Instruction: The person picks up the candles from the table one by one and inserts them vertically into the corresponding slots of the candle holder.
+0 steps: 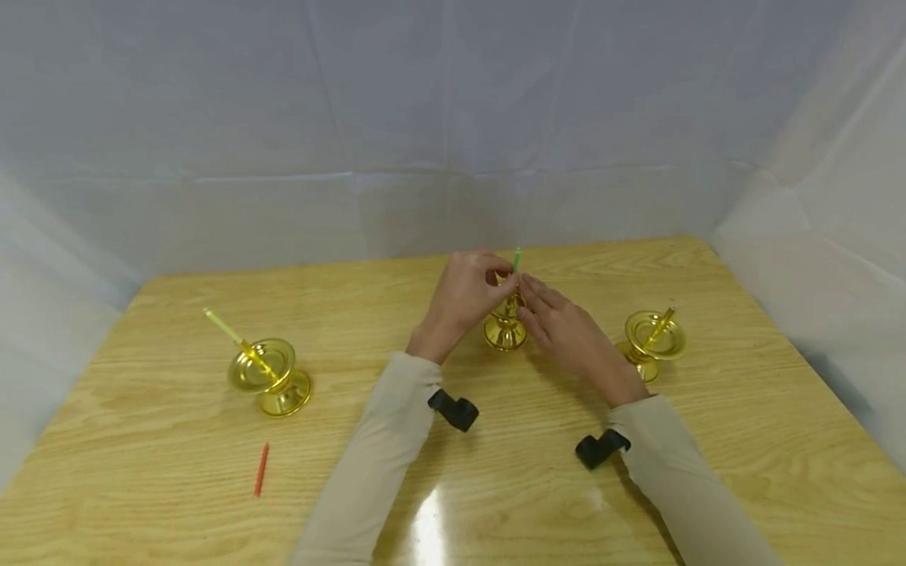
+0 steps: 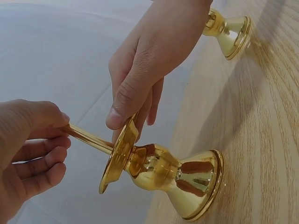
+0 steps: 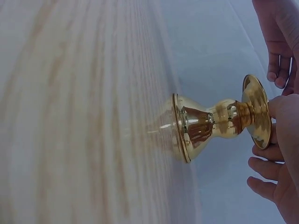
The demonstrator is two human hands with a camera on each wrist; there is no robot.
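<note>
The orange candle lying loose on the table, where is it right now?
In the head view the orange candle lies flat on the wooden table, near the front left, just in front of the left gold candle holder and clear of both hands.

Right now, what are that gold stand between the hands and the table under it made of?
The gold stand looks like polished metal or metal-plated plastic: mirror-bright, reflecting its surroundings. The table looks like light wood or wood-look laminate: visible grain under a glossy sheen.
</note>
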